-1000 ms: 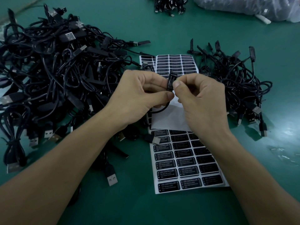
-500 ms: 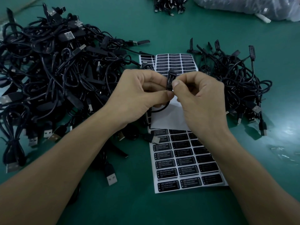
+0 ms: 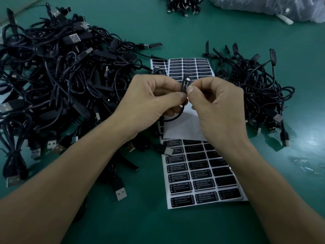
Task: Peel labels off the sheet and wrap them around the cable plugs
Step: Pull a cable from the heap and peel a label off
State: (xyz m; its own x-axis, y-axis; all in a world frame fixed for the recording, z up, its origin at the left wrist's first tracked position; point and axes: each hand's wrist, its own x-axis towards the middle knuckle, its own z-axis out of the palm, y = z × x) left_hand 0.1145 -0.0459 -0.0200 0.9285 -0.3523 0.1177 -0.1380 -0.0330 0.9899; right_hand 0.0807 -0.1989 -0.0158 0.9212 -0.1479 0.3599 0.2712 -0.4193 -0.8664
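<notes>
Both hands meet above the label sheets. My left hand (image 3: 154, 101) pinches a small black cable plug (image 3: 185, 84) between thumb and fingers, and its cable (image 3: 175, 117) loops down below. My right hand (image 3: 216, 106) pinches the same plug from the right, thumb pressed on a black label with white print wrapped on it. Under the hands lies a label sheet (image 3: 198, 175) of black "LED CONTROLLER" stickers, its upper rows bare white backing (image 3: 182, 127). A second full sheet (image 3: 190, 67) lies beyond the hands.
A big heap of black USB cables (image 3: 58, 81) fills the left of the green table (image 3: 158, 224). A smaller cable pile (image 3: 255, 88) lies at the right. More cables (image 3: 182, 6) and a clear plastic bag (image 3: 274, 7) sit at the far edge.
Both hands stay on the plug; the fingers have shifted slightly and the plug has turned a little between them.
</notes>
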